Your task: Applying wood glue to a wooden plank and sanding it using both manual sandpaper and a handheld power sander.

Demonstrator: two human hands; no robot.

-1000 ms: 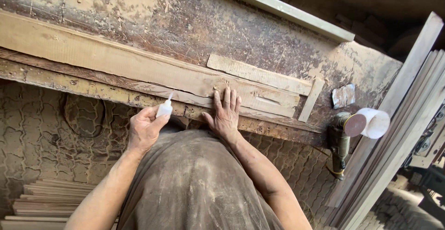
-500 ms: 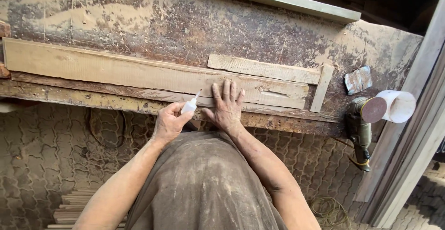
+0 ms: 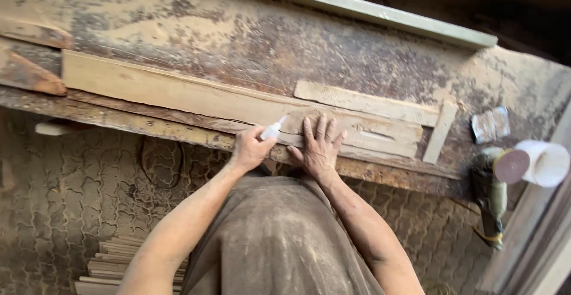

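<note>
Since a moment ago my left hand (image 3: pixel 250 150) has come up from below the bench edge to the long board (image 3: pixel 196 96), bringing the small white squeeze bottle (image 3: pixel 272 131) with it, so the bottle now sits just left of my right hand (image 3: pixel 320 146) instead of well short of it. My left fingers are curled tight around the bottle's body, which pokes out above my thumb. Its long axis tilts up and to the right, with the thin nozzle aimed at the board's near edge; whether the tip touches the wood I cannot quite tell. The bottle is pale, slim and tapers to a point. My right hand lies flat, fingers spread, pressing on the board. The board runs along the dusty workbench (image 3: pixel 333 51), with a shorter wood strip (image 3: pixel 366 102) beyond it and a sander (image 3: pixel 492 185) at the bench's right end.
</note>
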